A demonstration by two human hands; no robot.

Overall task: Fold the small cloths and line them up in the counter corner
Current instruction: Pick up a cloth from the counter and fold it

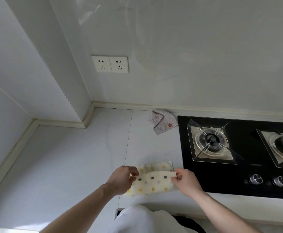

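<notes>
The left hand (123, 179) pinches the left end of a folded-over edge of the cream cloth (151, 179), thumb and fingertips curled onto the fabric. The right hand (185, 181) pinches the right end of the same edge in a matching grip. Between the two hands that edge runs straight across the cloth, lifted slightly.

The cloth is pale cream with a soft, ribbed pile and scattered dots in yellow, grey and faint lilac. Its borders are scalloped. The near part is doubled over toward the far side, so a strip of the lower layer shows beyond the held edge. It lies on the white counter (66, 165) near the front edge, just left of the black hob (238, 180), its right end close to the hob's rim.

A second cloth (162, 121), white with fine reddish speckles, a zigzag border and a small red mark, lies crumpled at the back of the counter against the wall strip, touching the hob's rear left corner. The counter corner (93, 108) is left of it. Two sockets (110, 64) sit on the wall above.
</notes>
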